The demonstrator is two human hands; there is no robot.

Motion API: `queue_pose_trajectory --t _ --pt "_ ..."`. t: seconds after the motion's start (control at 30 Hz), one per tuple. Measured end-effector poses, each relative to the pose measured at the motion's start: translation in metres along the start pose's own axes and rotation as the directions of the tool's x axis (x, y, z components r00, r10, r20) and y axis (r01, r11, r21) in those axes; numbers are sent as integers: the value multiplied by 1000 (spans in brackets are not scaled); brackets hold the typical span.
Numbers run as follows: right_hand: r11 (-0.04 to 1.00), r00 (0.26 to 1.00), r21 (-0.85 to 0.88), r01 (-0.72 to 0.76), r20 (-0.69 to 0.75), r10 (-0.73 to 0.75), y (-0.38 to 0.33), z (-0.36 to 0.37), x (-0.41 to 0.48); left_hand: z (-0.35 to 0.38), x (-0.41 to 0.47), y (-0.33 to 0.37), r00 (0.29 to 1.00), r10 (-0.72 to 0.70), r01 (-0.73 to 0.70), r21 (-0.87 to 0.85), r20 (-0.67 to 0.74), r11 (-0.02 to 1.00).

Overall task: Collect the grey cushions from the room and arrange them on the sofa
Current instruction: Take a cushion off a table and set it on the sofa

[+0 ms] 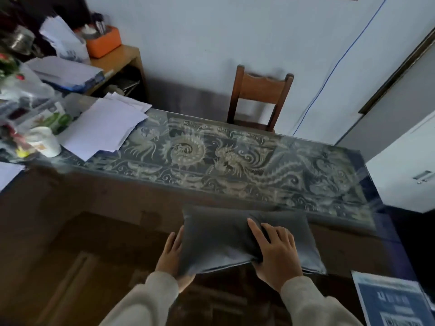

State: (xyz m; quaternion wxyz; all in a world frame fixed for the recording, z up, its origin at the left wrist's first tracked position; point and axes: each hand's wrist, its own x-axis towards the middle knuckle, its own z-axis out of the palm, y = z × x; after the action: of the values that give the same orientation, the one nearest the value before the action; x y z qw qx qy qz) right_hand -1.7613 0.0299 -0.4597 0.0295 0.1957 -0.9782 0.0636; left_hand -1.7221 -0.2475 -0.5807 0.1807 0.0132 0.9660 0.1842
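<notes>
Two cream sleeves reach forward from the bottom of the view to a grey cushion (223, 236) at the near edge of a dark wooden table (113, 191). Whether the cushion rests on the wood or is lifted just clear of it cannot be told.

The left hand (173, 252) cups the cushion's left end. Its fingers lie fairly straight along the side and its thumb is hidden under the fabric, so it is unclear whether this hand pinches or only supports. The right hand (275, 250) lies on top, right of centre, fingers spread and pressing a dent, with the thumb tucked under the near seam to clamp it. The hands are apart, one toward each end.

The cushion looks soft, light and floppy, and it sags around the fingers. It is likely easiest to carry by its two short ends or hugged under an arm, and nothing about it seems fragile or slippery.

A printed sheet (395, 300) lies at the near right. Beyond the cushion a dark cloth patterned with pale dragons (235, 161) runs along the table under a glossy surface. To the left are loose white papers (106, 128) and a white cup (46, 142). A wooden chair (261, 97) stands at the far side against the pale wall. No sofa is in view.
</notes>
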Motion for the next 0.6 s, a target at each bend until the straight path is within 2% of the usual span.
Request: queue_pose_trajectory --t 0.03,0.07,0.13,0.2,0.23,0.4,0.43,0.5,0.57,0.6 --pt "1000 1000 7 1 -6 -1 -10 -3 -30 4 -31 -2 998 -39 39 1 50 999" --pt "1000 998 -1 16 54 -16 -9 -2 -35 8 -30 -8 998 -49 48 25 28 999" --pt "1000 1000 0 13 23 -13 -32 -8 -99 14 -104 -6 995 -85 81 61 52 995" --pt "1000 998 -13 19 54 -19 -41 -6 -130 19 -138 -12 997 -59 52 139 44 989" --pt "1000 999 -11 19 48 -19 -50 -11 -153 17 -162 -9 991 -110 100 113 83 989" --pt "1000 994 2 9 111 -10 -51 -11 -188 6 -204 8 968 -250 251 -204 32 946" --pt "1000 992 22 -22 124 19 -49 -15 -193 2 -216 14 958 -284 285 -242 38 928" --pt "974 968 118 -196 183 172 -34 -18 -190 -6 -216 25 934 -353 347 -342 46 873" --pt "891 905 214 -401 243 349 -15 -20 -192 -14 -215 39 911 -410 363 -540 36 759" --pt "824 858 267 -499 283 428 -2 -21 -194 -18 -211 49 906 -421 362 -585 40 725"
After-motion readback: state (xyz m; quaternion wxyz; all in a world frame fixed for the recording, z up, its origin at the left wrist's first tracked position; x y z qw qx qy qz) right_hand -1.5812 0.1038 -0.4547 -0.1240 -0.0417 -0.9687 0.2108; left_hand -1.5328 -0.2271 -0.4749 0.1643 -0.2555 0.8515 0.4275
